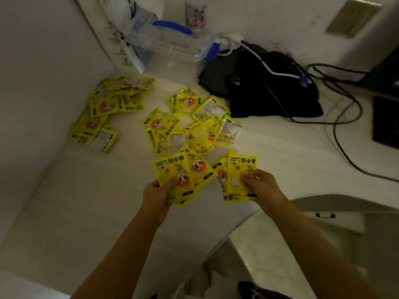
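The work in hand looks like gathering yellow hand-warmer packets into bundles, and this is the collecting step. The left hand grips a fanned bunch of packets, thumb curled over the top face, fingers hidden underneath; the right hand clamps a second bunch the same way, thumb on the front, fingers behind. The 2 bunches hang side by side just above the near part of the white desk; whether their edges touch I cannot tell. A loose heap of packets lies on the desk just beyond the hands; 1 more pile sits well to the left, against the wall. I judge the next move calls for squaring the 2 bunches into 1, or laying them on that pile, before picking from the heap; fanned, glossy packets may slide, so a firm pinch matters. A black cloth and cables lie at the far right.
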`<action>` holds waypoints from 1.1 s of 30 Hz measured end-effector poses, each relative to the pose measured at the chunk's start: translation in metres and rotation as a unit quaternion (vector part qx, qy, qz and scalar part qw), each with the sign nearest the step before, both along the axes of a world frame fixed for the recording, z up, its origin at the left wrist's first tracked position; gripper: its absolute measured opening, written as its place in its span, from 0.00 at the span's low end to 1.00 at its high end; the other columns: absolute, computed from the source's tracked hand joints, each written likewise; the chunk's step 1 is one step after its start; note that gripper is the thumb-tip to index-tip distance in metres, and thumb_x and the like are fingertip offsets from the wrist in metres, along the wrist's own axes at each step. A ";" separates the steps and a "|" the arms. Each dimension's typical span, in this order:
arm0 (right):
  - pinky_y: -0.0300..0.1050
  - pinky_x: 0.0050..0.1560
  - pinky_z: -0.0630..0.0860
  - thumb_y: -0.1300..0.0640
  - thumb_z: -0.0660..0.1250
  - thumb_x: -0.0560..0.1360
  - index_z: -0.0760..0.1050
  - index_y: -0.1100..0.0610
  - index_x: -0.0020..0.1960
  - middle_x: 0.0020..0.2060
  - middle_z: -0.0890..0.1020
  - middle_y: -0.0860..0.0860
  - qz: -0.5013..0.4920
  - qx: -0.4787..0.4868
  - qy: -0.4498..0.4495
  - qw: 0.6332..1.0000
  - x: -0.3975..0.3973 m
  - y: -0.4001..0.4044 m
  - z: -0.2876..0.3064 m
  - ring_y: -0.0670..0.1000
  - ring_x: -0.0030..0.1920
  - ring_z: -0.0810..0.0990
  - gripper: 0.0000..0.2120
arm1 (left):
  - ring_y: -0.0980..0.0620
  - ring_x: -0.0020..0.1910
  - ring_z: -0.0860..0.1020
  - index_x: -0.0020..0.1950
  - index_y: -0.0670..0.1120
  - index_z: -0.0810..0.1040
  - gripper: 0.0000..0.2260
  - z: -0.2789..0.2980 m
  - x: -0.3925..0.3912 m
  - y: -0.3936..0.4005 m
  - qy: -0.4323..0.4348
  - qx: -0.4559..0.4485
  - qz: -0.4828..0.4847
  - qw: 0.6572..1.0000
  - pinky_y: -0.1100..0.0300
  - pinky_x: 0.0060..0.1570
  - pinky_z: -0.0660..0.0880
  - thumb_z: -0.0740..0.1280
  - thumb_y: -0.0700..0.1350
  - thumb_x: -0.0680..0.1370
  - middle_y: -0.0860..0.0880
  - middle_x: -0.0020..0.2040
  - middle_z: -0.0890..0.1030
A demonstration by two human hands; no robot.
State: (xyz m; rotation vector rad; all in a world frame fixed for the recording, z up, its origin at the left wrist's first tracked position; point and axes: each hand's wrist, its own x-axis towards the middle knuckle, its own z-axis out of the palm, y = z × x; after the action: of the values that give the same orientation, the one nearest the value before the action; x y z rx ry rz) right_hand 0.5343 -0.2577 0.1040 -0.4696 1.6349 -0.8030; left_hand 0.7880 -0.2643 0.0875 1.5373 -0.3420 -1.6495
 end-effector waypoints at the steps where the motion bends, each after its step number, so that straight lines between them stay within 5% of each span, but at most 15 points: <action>1: 0.57 0.47 0.81 0.63 0.65 0.76 0.77 0.60 0.54 0.45 0.83 0.60 -0.020 -0.003 0.000 1.000 -0.006 0.012 0.001 0.60 0.42 0.83 0.07 | 0.46 0.35 0.84 0.49 0.41 0.80 0.06 0.002 -0.006 0.003 0.003 -0.001 -0.015 1.000 0.53 0.30 0.81 0.69 0.34 0.74 0.45 0.39 0.86; 4: 0.50 0.41 0.80 0.63 0.65 0.76 0.77 0.59 0.51 0.42 0.83 0.57 -0.084 -0.006 -0.004 0.996 -0.028 0.049 0.004 0.56 0.38 0.82 0.05 | 0.45 0.37 0.85 0.49 0.40 0.80 0.06 0.004 -0.027 0.012 0.005 0.000 -0.075 0.997 0.51 0.32 0.81 0.69 0.35 0.73 0.43 0.42 0.86; 18: 0.52 0.42 0.80 0.64 0.65 0.76 0.75 0.63 0.53 0.43 0.81 0.59 -0.331 -0.002 -0.018 0.943 -0.157 0.254 0.011 0.58 0.41 0.81 0.06 | 0.43 0.41 0.84 0.55 0.40 0.81 0.11 0.015 -0.199 0.098 0.000 0.001 -0.327 0.945 0.46 0.41 0.81 0.70 0.35 0.72 0.41 0.47 0.85; 22: 0.46 0.35 0.79 0.64 0.65 0.76 0.75 0.62 0.53 0.42 0.82 0.57 -0.383 0.003 -0.029 0.923 -0.202 0.326 0.011 0.56 0.39 0.81 0.06 | 0.45 0.40 0.84 0.54 0.41 0.80 0.12 0.016 -0.261 0.152 0.001 0.001 -0.365 0.931 0.49 0.38 0.82 0.71 0.35 0.72 0.42 0.47 0.85; 26: 0.52 0.42 0.80 0.63 0.66 0.76 0.74 0.64 0.58 0.45 0.81 0.60 -0.415 0.014 -0.016 0.909 -0.251 0.396 0.012 0.59 0.43 0.81 0.11 | 0.50 0.35 0.84 0.49 0.42 0.81 0.07 0.018 -0.326 0.212 0.003 0.016 -0.382 0.924 0.55 0.30 0.80 0.70 0.35 0.72 0.46 0.38 0.86; 33: 0.48 0.37 0.78 0.64 0.66 0.76 0.73 0.65 0.58 0.41 0.81 0.58 -0.454 0.035 -0.017 0.890 -0.315 0.479 0.010 0.57 0.38 0.81 0.11 | 0.50 0.34 0.84 0.46 0.43 0.81 0.06 0.019 -0.417 0.285 -0.001 0.034 -0.407 0.913 0.54 0.32 0.81 0.71 0.35 0.72 0.46 0.37 0.86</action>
State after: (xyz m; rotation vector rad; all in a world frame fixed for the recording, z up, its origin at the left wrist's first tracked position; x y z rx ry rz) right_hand 0.2190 0.2212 0.1141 0.4215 1.8285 -1.4088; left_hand 0.3705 0.0207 0.1067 1.5394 -1.0449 -2.2963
